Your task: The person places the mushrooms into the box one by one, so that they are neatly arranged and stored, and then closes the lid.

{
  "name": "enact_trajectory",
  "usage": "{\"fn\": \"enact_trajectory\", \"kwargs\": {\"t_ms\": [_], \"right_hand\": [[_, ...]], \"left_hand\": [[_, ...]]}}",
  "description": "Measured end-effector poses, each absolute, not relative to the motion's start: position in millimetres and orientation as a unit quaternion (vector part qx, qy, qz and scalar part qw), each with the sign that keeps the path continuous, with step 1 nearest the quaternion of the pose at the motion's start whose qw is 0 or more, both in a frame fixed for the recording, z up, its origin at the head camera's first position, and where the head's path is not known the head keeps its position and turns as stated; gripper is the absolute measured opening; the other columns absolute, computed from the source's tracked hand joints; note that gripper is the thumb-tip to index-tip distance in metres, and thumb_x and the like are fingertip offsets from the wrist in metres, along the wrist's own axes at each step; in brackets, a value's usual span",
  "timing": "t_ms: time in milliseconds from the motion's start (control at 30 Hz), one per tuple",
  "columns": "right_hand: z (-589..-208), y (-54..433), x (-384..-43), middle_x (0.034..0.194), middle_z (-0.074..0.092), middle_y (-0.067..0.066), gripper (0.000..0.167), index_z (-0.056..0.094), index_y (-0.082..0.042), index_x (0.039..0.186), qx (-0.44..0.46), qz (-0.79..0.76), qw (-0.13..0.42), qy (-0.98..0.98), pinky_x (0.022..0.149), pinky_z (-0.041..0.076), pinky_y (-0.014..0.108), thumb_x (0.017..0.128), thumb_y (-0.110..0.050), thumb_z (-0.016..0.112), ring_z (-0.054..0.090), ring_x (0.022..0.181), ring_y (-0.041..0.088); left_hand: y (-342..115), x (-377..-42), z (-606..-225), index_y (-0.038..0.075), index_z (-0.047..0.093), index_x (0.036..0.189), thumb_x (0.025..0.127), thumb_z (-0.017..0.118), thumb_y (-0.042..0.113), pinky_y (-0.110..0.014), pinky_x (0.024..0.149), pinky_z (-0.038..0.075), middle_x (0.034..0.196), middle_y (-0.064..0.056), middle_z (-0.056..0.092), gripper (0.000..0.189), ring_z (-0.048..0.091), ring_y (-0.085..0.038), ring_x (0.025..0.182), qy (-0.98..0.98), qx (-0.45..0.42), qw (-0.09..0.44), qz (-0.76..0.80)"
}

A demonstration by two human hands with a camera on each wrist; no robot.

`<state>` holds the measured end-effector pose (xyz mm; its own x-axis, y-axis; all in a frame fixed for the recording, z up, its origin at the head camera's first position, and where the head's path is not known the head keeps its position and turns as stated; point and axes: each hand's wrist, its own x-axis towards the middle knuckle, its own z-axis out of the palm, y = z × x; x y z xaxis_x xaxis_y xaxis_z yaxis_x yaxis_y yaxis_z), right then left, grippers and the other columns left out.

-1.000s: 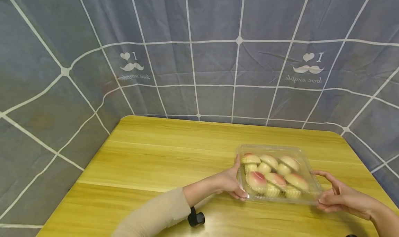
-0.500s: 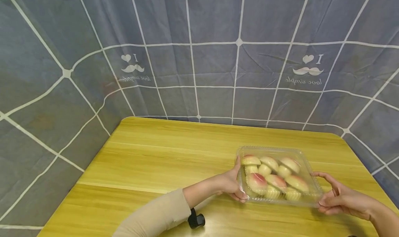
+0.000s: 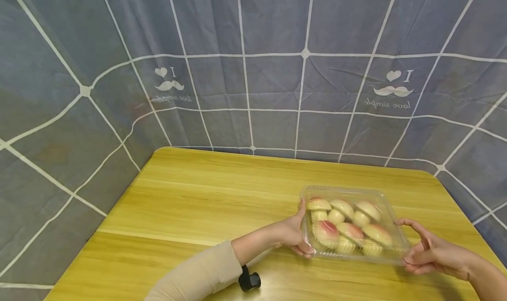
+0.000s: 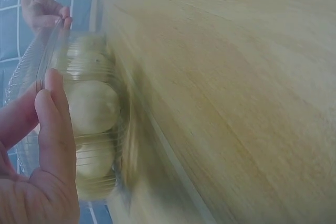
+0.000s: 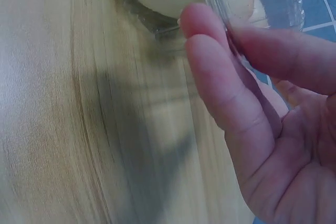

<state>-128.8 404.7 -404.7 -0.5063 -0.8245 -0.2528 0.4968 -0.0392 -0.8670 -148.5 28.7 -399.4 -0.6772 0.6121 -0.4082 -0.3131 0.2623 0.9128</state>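
Observation:
A clear plastic clamshell box [image 3: 390,251] with several pale, pink-tinged peach-shaped buns [image 3: 344,233] inside is at the right of the table in the head view. Its lid lies over the buns. My left hand [image 3: 293,233] grips the box's left side; the left wrist view shows its fingers [image 4: 58,135] and thumb pinching the rim. At the right front corner, my right hand [image 3: 435,252] pinches the rim between thumb and fingers, as the right wrist view shows with fingertips [image 5: 210,61] under the edge. Whether the box's underside touches the table is hard to tell.
The yellow wood-grain table [image 3: 190,195] stretches out to the left and behind the box. Near the left forearm sits a small black object [image 3: 249,280], partly behind the sleeve [image 3: 202,270]. A grey curtain [image 3: 273,81] with white grid lines hangs around the table's back and sides.

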Motion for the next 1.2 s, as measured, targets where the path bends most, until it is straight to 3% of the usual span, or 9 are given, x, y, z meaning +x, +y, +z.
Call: {"fn": "enact_trajectory", "kwargs": {"t_ms": [200, 433, 600, 800, 1033, 1200], "right_hand": [[-403, 405, -123, 0.106, 0.063, 0.019, 0.075, 0.034, -0.051, 0.127, -0.145, -0.709, 0.485, 0.491, 0.083, 0.051, 0.033, 0.092, 0.016, 0.03, 0.063, 0.096, 0.026], [-399, 402, -124, 0.104, 0.063, 0.018, 0.071, 0.03, -0.05, 0.127, -0.146, -0.698, 0.475, 0.515, 0.083, 0.051, 0.034, 0.094, 0.013, 0.033, 0.064, 0.095, 0.026], [-399, 401, -125, 0.105, 0.064, 0.019, 0.071, 0.032, -0.051, 0.128, -0.152, -0.688, 0.464, 0.537, 0.083, 0.051, 0.037, 0.094, 0.011, 0.035, 0.064, 0.095, 0.026], [-397, 404, -126, 0.105, 0.064, 0.017, 0.07, 0.031, -0.05, 0.13, -0.164, -0.683, 0.462, 0.541, 0.083, 0.051, 0.037, 0.095, 0.01, 0.034, 0.063, 0.096, 0.026], [-398, 404, -127, 0.103, 0.065, 0.012, 0.069, 0.03, -0.051, 0.131, -0.173, -0.671, 0.454, 0.56, 0.083, 0.051, 0.037, 0.096, 0.009, 0.034, 0.062, 0.092, 0.021], [-397, 407, -128, 0.098, 0.064, 0.007, 0.069, 0.03, -0.051, 0.133, -0.175, -0.663, 0.451, 0.572, 0.081, 0.051, 0.036, 0.097, 0.008, 0.033, 0.059, 0.087, 0.016]], "left_hand": [[28, -148, -402, 0.03, -0.022, 0.145, 0.076, 0.063, -0.019, -0.029, 0.055, 0.054, 0.095, -0.036, 0.059, 0.119, 0.062, -0.02, 0.056, 0.664, 0.11, 0.402, 0.62], [19, -152, -405, 0.034, -0.024, 0.143, 0.081, 0.061, -0.015, -0.03, 0.061, 0.055, 0.075, -0.02, 0.066, 0.117, 0.063, -0.018, 0.06, 0.631, 0.127, 0.42, 0.639], [13, -151, -408, 0.035, -0.022, 0.144, 0.082, 0.061, -0.013, -0.028, 0.061, 0.055, 0.077, -0.02, 0.067, 0.114, 0.063, -0.017, 0.06, 0.618, 0.145, 0.416, 0.651], [12, -149, -409, 0.033, -0.021, 0.145, 0.084, 0.061, -0.01, -0.035, 0.068, 0.055, 0.079, -0.019, 0.067, 0.111, 0.064, -0.015, 0.06, 0.613, 0.154, 0.413, 0.656], [8, -147, -409, 0.032, -0.021, 0.145, 0.085, 0.061, -0.008, -0.03, 0.064, 0.055, 0.08, -0.017, 0.068, 0.109, 0.063, -0.014, 0.06, 0.613, 0.163, 0.41, 0.655], [3, -146, -409, 0.029, -0.02, 0.146, 0.086, 0.062, -0.003, -0.034, 0.066, 0.055, 0.082, -0.016, 0.068, 0.106, 0.063, -0.015, 0.062, 0.628, 0.176, 0.396, 0.647]]}}
